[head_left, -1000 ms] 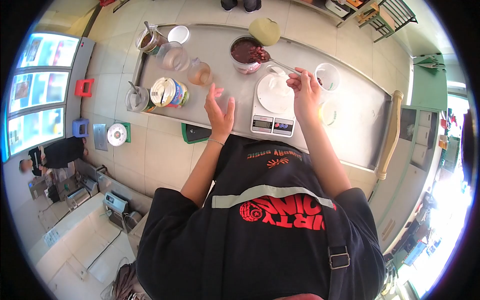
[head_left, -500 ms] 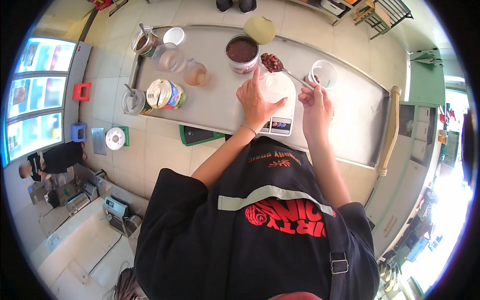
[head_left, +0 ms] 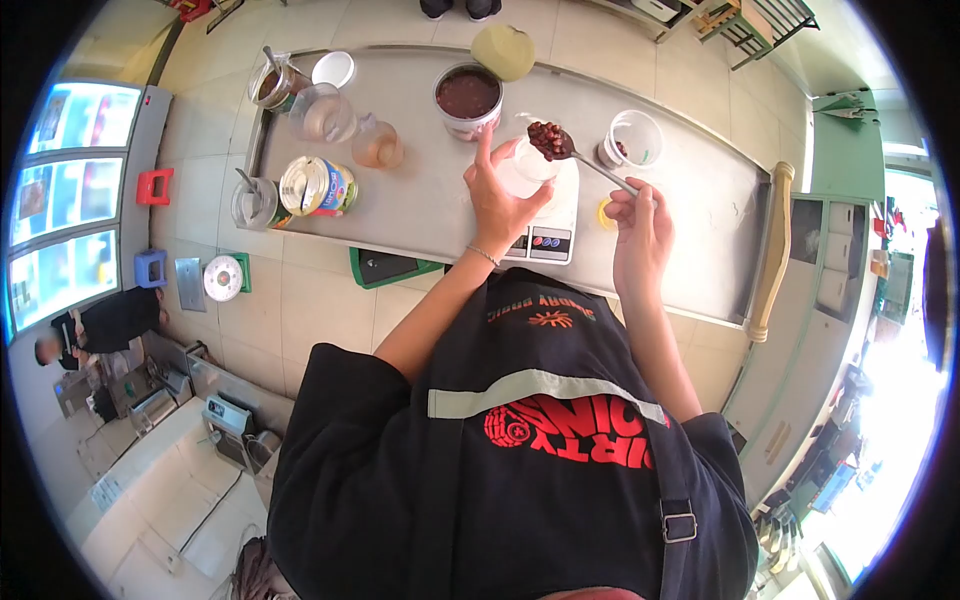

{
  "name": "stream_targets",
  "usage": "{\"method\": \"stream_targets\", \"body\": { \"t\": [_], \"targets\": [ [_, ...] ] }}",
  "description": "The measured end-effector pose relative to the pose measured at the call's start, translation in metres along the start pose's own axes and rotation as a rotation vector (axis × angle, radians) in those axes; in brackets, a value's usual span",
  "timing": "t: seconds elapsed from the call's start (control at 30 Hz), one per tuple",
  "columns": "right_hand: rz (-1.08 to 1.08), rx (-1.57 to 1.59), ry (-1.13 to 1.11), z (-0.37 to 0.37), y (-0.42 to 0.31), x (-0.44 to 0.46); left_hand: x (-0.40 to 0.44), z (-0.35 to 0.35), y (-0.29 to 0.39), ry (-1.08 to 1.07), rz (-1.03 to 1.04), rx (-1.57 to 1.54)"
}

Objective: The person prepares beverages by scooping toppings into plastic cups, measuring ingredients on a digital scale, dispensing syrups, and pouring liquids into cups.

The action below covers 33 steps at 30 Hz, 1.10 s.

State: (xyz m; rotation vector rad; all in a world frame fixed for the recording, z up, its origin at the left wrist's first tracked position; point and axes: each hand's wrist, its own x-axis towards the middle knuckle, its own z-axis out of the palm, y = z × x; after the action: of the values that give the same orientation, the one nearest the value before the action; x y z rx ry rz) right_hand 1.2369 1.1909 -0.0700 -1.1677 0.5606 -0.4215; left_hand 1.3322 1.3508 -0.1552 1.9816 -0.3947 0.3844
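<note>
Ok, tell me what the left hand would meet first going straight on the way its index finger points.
Probably the bean tub: the left hand points its index finger at the near side. The fingertip overlaps the tub in this view, so any gap is unclear.

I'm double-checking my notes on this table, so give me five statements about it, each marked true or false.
1. The right hand holds a spoon loaded with dark red beans. True.
2. The spoon's bowl is sunk in the open tub. False: it is raised, clear of the tub.
3. The scale stands on the metal table. True.
4. Both hands grip the spoon. False: the left hand is at a clear cup.
5. The blue-labelled can stands left of the scale. True.
</note>
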Motion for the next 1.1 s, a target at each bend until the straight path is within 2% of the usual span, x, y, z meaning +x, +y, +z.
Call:
{"method": "stream_targets", "body": {
  "t": [0.03,0.1,0.13,0.2,0.3,0.43,0.53,0.67,0.83,1.0,1.07,1.1],
  "targets": [
    [0.006,-0.003,0.000,0.000,-0.003,-0.004,-0.001,-0.001,0.003,-0.001,-0.007,0.002],
    [-0.082,-0.289,0.024,0.004,-0.008,-0.007,0.001,0.001,0.004,0.006,-0.021,-0.150],
    [-0.082,-0.291,0.023,0.003,-0.008,-0.010,0.002,0.002,0.004,0.006,-0.023,-0.150],
    [-0.250,-0.508,-0.029,0.001,-0.006,-0.014,0.001,0.002,0.000,-0.001,0.011,-0.184],
    [-0.317,-0.549,-0.033,-0.004,-0.001,-0.016,-0.003,0.001,-0.007,-0.052,0.051,-0.208],
    [-0.249,-0.552,0.020,0.002,-0.007,-0.018,-0.009,-0.003,-0.023,-0.164,-0.030,-0.218],
    [-0.181,-0.522,0.042,0.004,-0.012,-0.018,-0.013,-0.010,-0.029,-0.285,0.027,0.017],
    [-0.154,-0.354,0.031,0.000,-0.009,-0.014,-0.017,-0.008,-0.042,-0.324,0.055,0.021],
    [-0.089,-0.132,0.014,-0.003,-0.011,-0.012,-0.021,-0.041,-0.042,-0.249,0.116,0.010],
    [-0.064,-0.004,0.003,-0.004,-0.010,-0.008,-0.038,-0.094,-0.063,-0.090,-0.042,0.049],
    [-0.030,0.059,-0.016,0.000,-0.009,-0.001,-0.045,-0.106,-0.071,-0.078,-0.070,0.254],
    [-0.017,0.097,-0.041,0.009,-0.008,0.005,-0.048,-0.106,-0.074,-0.078,-0.074,0.255]
  ]
}}
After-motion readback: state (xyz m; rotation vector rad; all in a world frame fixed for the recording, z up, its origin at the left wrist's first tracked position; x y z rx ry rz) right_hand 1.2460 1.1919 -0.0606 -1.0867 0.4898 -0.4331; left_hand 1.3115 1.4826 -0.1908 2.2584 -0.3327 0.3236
